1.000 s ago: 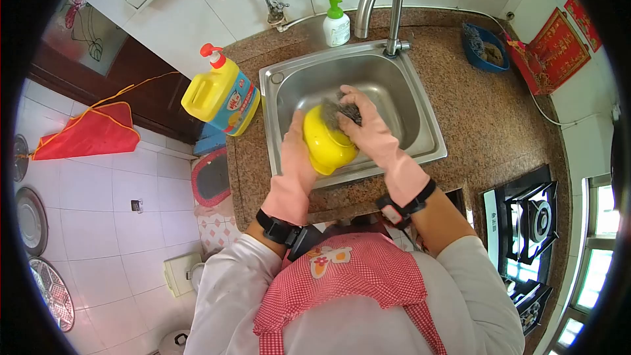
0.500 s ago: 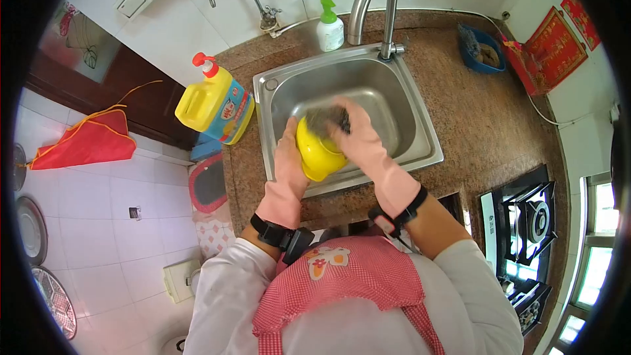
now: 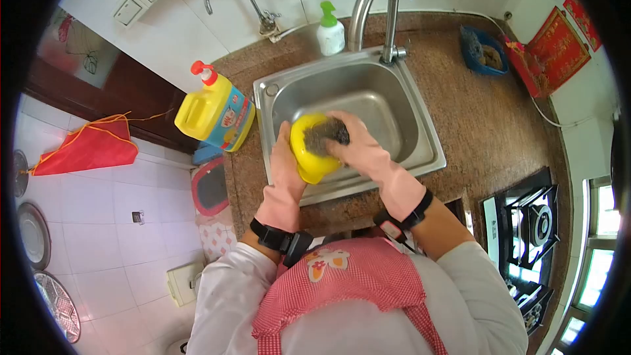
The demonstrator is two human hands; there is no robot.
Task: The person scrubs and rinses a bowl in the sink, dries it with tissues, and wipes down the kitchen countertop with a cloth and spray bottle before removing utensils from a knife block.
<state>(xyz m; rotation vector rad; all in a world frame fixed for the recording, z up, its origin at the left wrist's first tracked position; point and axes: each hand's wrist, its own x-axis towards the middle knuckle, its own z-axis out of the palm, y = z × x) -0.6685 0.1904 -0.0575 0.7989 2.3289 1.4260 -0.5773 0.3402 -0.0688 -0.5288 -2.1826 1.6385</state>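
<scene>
Both hands wear pink rubber gloves over the front of the sink. My left hand (image 3: 284, 167) grips a bright yellow bowl (image 3: 320, 169) from its left side, with the thumb along the edge. The bowl is tilted, its rounded outside facing up. Pressed against it is a dark grey steel wool scourer (image 3: 323, 135), slightly blurred. My right hand (image 3: 360, 146) is closed around the scourer's right side; part of its fingers is hidden.
The steel sink (image 3: 430, 125) lies under the hands, with a curved tap (image 3: 389, 20) behind it. A yellow detergent jug (image 3: 220, 112) stands at left, a green-topped pump bottle (image 3: 330, 34) behind. A blue basket (image 3: 474, 62) sits back right, a gas stove (image 3: 519, 223) front right.
The scourer and my right hand have shifted slightly down across the bowl's surface. The bowl has turned a little, showing more of its rounded outside. Both hands keep their hold.
</scene>
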